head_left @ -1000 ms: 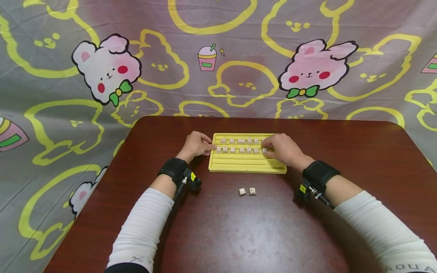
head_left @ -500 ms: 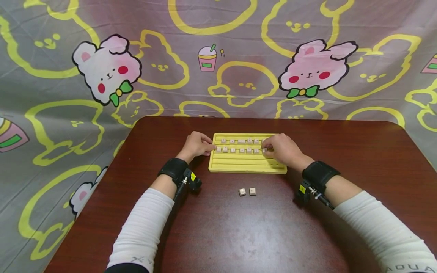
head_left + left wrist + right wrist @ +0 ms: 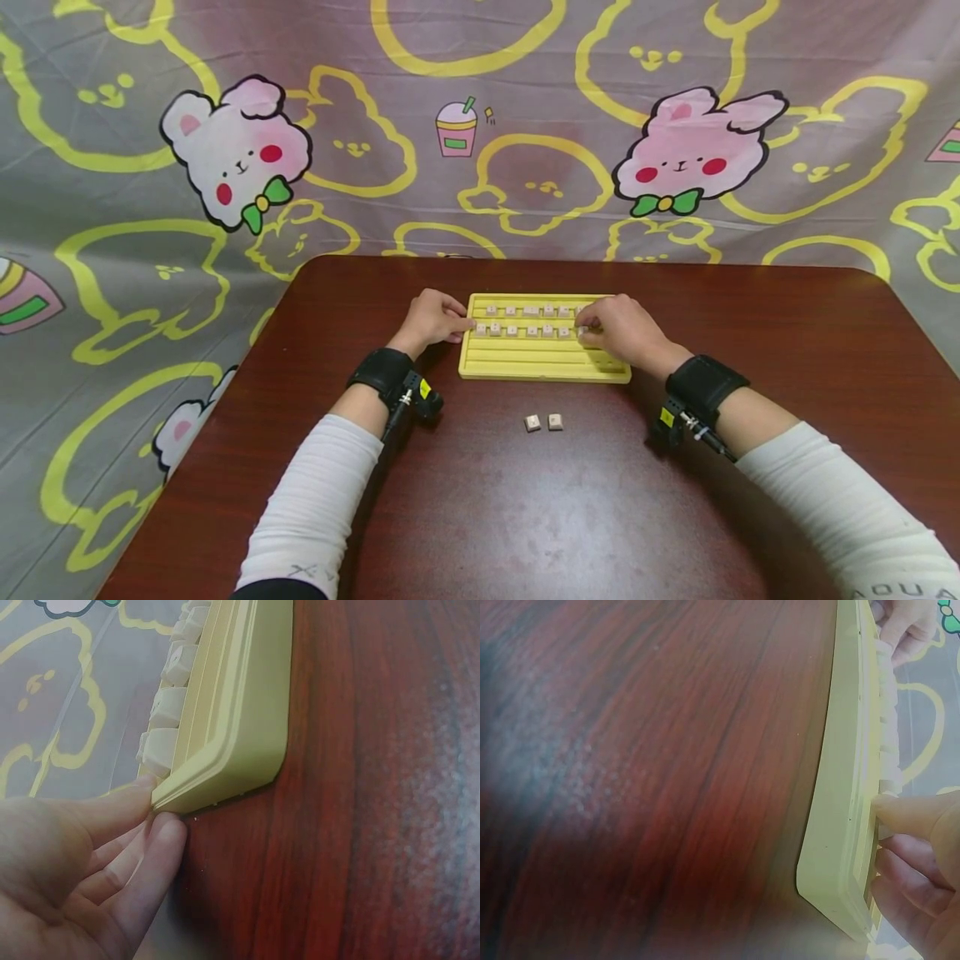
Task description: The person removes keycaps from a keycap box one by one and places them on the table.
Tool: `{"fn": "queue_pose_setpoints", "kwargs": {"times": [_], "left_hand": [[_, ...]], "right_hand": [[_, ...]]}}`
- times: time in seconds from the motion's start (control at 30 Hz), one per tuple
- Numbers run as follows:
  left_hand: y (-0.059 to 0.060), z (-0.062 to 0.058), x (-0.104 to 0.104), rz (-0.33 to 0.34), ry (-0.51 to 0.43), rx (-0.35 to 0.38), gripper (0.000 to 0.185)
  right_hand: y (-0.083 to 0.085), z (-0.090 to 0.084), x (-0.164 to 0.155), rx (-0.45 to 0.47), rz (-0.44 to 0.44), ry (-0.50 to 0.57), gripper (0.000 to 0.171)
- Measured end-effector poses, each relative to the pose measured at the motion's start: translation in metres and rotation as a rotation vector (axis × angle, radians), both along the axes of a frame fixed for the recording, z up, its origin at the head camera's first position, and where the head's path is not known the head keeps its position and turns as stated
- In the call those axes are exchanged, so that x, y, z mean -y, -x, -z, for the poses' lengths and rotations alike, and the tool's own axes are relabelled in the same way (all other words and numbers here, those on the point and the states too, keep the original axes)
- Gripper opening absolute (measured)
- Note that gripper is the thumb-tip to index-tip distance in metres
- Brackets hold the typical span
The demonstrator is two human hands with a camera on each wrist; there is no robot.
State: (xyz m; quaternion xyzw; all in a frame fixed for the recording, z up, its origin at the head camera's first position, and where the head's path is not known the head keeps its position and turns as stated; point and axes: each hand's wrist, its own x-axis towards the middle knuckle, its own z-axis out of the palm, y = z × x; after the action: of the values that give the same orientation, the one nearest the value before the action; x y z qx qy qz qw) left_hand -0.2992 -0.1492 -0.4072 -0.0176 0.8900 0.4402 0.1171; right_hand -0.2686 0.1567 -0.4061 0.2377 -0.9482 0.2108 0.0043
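Note:
A yellow grooved tray (image 3: 540, 360) lies at the middle of the dark red table (image 3: 480, 500). Small wooden tiles (image 3: 528, 310) stand in its two far grooves. My left hand (image 3: 459, 327) rests against the tray's left edge, and its fingers (image 3: 161, 832) touch the near left corner (image 3: 247, 712). My right hand (image 3: 591, 327) covers the tray's right end. It pinches the tile (image 3: 581, 331) at the right end of the second row, with the thumb (image 3: 911, 814) pressed against that row (image 3: 889, 742). Two loose tiles (image 3: 543, 422) lie on the table in front of the tray.
A grey cloth (image 3: 150, 208) printed with yellow outlines and pink rabbits hangs behind the table and falls along its left side. The tray's two near grooves (image 3: 525, 350) hold no tiles. The table's left edge (image 3: 225, 400) runs close to my left forearm.

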Motion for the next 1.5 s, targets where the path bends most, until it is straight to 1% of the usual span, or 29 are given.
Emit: {"fn": "queue_pose_setpoints", "kwargs": {"times": [0.23,0.5,0.83,1.07,1.3,1.5], "left_hand": [[0.001,0.0,-0.002,0.004,-0.006,0.003,0.029],[0.0,-0.002,-0.001,0.008,-0.006,0.014,0.03],[0.0,-0.001,0.0,0.009,-0.006,0.014,0.03],[-0.001,-0.002,0.0,0.011,-0.009,0.015,0.031],[-0.001,-0.003,0.0,0.013,-0.008,0.015,0.031],[-0.001,-0.003,0.0,0.013,-0.003,0.01,0.031]], "right_hand": [[-0.001,-0.001,-0.001,-0.004,0.003,0.003,0.011],[-0.005,-0.005,0.0,-0.005,0.002,0.006,0.016],[-0.013,-0.01,-0.002,-0.024,-0.042,0.011,0.02],[-0.023,-0.014,-0.003,-0.044,-0.074,0.018,0.019],[-0.036,-0.018,0.002,-0.029,-0.089,0.009,0.018],[-0.047,-0.019,0.004,-0.034,-0.114,0.015,0.017]]}}
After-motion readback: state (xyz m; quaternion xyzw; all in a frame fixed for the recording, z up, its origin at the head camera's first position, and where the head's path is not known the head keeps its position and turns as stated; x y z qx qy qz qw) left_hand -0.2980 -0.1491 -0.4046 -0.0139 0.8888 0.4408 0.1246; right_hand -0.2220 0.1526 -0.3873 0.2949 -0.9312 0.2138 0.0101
